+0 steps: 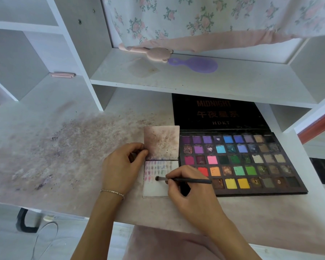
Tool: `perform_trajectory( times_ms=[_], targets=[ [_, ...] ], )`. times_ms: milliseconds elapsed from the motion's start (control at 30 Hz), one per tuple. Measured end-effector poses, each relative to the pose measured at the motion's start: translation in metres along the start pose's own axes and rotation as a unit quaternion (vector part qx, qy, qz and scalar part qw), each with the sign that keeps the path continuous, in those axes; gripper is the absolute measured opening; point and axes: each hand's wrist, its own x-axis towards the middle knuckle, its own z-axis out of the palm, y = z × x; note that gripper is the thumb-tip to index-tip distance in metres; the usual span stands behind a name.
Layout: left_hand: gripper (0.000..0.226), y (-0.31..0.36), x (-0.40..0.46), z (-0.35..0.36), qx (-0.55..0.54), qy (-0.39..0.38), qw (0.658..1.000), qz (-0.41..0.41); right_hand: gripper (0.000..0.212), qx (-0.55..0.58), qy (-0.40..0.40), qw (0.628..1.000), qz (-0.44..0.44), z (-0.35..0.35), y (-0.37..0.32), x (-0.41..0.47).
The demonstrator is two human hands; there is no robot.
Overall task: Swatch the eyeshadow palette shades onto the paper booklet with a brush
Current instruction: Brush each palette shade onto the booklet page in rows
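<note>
A small paper booklet (154, 188) lies open on the desk, its stained upper flap (161, 141) raised. Rows of faint pink, purple and green swatches cover the top of its lower page. My left hand (120, 166) pinches the flap's left edge near the fold. My right hand (188, 186) holds a thin black brush (184, 179), whose dark tip touches the lower page just under the swatches. To the right lies the open eyeshadow palette (240, 162), with several rows of coloured pans and a black lid behind.
The white desk (54, 156) is smeared with purplish powder on the left. A shelf (195, 79) overhangs the palette lid and carries a purple hairbrush (197, 64) and a pink comb-like object (148, 52). Floral fabric hangs behind. A cable lies on the floor.
</note>
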Motion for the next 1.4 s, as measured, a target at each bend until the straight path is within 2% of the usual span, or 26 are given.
perform_trajectory(
  times_ms=[1100, 1300, 1400],
  targets=[
    [0.005, 0.0016, -0.0004, -0.0007, 0.001, 0.001, 1.0, 0.006, 0.007, -0.016, 0.0, 1.0, -0.011, -0.0003, -0.0014, 0.0004],
    [0.006, 0.002, -0.0005, -0.0009, 0.002, 0.003, 1.0, 0.002, 0.005, -0.001, 0.003, 1.0, -0.013, 0.0007, 0.0009, 0.0007],
    [0.006, 0.002, -0.0002, -0.0011, 0.005, 0.0, 1.0, -0.001, 0.014, 0.07, 0.018, 0.997, 0.0, -0.0018, 0.0013, -0.0006]
  ],
)
